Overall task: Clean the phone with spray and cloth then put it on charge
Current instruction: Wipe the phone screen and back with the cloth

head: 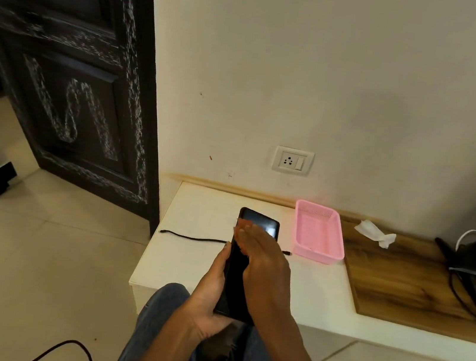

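Observation:
My left hand (213, 288) grips a black phone (239, 274) from below and along its left edge, holding it screen up above the low white unit. My right hand (263, 265) lies flat across the screen, fingers together and pointing toward the top of the phone; whether anything is under the palm is hidden. A black charging cable (193, 238) lies on the white top behind the phone. A crumpled white cloth (375, 231) rests on the wooden part of the top, to the right. No spray bottle is in view.
An empty pink plastic basket (317, 252) sits just right of the phone. A wall socket (293, 160) is above the unit. A dark screen stand with cables (465, 272) occupies the far right. A dark door (70, 66) stands left, and another black cable (63, 351) lies on the floor.

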{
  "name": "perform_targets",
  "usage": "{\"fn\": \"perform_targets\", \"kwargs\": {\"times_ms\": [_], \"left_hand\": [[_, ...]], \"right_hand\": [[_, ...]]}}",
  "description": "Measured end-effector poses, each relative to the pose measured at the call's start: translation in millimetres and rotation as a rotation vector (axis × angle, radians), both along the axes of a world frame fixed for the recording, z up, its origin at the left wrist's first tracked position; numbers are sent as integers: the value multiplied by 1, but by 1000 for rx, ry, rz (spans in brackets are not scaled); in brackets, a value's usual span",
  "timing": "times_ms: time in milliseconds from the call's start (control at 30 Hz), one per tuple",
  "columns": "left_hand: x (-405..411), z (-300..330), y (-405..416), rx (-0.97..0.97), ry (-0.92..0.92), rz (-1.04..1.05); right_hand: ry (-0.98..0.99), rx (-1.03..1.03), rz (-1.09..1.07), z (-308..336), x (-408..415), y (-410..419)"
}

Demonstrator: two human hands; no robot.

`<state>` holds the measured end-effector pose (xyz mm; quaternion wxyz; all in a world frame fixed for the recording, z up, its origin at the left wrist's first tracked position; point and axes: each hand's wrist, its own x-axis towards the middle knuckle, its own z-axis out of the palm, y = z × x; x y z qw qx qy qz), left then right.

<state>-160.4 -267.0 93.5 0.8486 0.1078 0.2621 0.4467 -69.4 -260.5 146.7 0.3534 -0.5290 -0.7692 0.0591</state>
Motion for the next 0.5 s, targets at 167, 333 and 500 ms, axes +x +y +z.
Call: {"fn": "perform_targets", "kwargs": {"times_ms": [167, 333, 500], "left_hand": [[3, 3, 0, -23, 137, 18], [7, -2, 3, -3, 169, -7], [6, 4, 3, 59, 210, -54]], "right_hand": [[3, -9, -75, -7, 18, -1], [-22, -74, -119, 3, 31, 17], [-9, -113, -83, 8, 18, 23]]}}
